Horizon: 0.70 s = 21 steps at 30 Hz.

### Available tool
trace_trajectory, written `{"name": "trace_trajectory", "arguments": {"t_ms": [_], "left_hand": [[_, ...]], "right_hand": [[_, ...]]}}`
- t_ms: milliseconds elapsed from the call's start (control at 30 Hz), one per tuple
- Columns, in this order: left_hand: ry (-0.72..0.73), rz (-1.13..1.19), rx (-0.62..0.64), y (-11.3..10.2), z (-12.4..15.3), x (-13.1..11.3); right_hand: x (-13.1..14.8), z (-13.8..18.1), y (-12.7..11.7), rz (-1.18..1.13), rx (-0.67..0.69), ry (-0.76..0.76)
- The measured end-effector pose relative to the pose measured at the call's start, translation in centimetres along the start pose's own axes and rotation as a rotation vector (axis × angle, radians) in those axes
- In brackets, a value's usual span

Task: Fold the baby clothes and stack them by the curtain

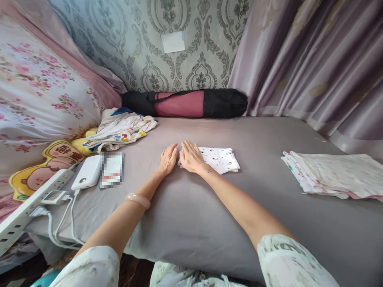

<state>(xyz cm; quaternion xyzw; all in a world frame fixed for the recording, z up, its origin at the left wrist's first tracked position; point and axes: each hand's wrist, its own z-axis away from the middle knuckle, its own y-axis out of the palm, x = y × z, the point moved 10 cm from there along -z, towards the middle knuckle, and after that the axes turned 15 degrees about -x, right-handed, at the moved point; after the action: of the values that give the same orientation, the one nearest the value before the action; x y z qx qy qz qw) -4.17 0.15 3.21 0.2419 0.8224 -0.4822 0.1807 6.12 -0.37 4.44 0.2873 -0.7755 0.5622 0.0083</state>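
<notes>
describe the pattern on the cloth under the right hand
White cloth with small, scattered dark and tan motifs; head view.

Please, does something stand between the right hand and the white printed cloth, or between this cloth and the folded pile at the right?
Nothing visible does. The right hand lies on the white cloth, and only grey sheet shows between that cloth and the folded pile.
</notes>
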Motion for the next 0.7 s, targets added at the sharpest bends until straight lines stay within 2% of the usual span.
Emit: {"name": "trace_trajectory", "arguments": {"t_ms": [100, 233, 367, 433, 533, 700], "left_hand": [[0.053, -0.066, 0.019, 0.2, -0.1, -1.2], [0.282, -0.182, 0.069, 1.5, 0.4, -6.2], [0.438, -0.225, 0.204, 4.1, 1.4, -9.9], [0.469, -0.229, 0.251, 5.2, 1.8, -10.4], [0.447, -0.232, 0.282, 6.4, 2.0, -9.9], [0.437, -0.259, 0.284, 7.1, 2.3, -9.2]], "right_hand": [[-2.8, 1.4, -2.3, 0.048, -0.026, 0.034], [-6.9, 3.6, -3.8, 0.134, 0.004, 0.086], [-8.1, 4.5, -4.1, 0.172, 0.025, 0.06], [-8.1, 4.6, -3.9, 0.18, 0.031, 0.04], [-8.3, 4.8, -3.3, 0.185, 0.048, 0.039], [-8.6, 4.9, -2.7, 0.198, 0.025, 0.05]]}}
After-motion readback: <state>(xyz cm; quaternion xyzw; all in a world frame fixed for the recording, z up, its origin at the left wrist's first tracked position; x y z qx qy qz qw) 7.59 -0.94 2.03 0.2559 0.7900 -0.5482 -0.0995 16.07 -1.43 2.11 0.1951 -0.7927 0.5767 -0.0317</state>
